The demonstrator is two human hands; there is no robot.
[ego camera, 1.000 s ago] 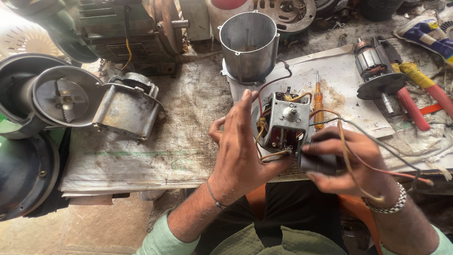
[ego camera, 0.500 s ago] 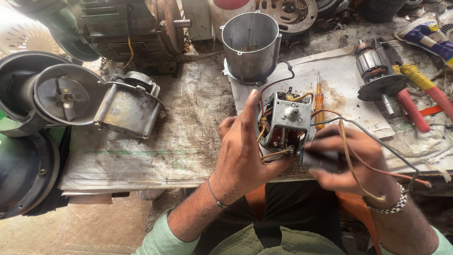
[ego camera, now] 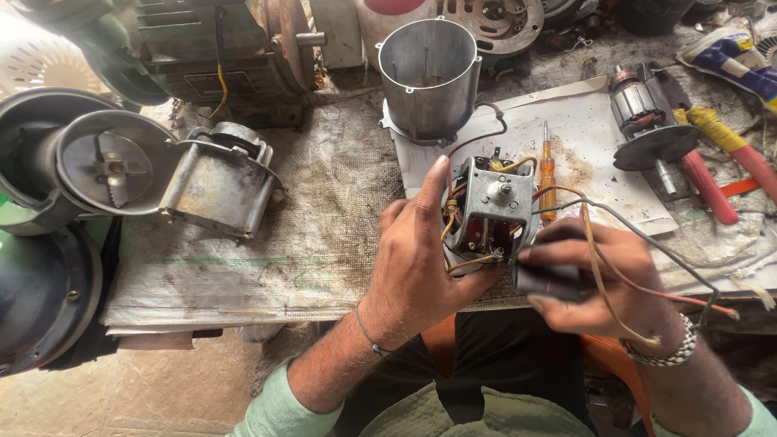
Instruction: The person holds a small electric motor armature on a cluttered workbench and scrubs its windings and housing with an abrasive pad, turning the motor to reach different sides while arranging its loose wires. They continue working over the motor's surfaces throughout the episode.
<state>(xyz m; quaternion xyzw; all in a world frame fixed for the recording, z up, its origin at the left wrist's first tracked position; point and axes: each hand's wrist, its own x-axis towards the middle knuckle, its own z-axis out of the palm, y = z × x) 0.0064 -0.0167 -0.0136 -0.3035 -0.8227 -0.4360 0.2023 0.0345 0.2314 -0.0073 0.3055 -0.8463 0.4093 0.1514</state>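
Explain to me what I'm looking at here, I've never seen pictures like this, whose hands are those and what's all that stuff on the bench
The picture comes from a camera worn on a person's head, looking down at their own two bare hands over a cluttered workbench.

The left hand grips a small motor assembly, a grey metal frame with copper windings and loose wires. The right hand holds a dark cylindrical part against its lower corner; thin wires trail over that hand.

On the bench lie worn cloth and a sheet of paper. On them you can see an open metal cylinder, an orange-handled screwdriver, a motor rotor with a disc, red-handled pliers, and, to the left, a grey metal housing and a round cover with blades.
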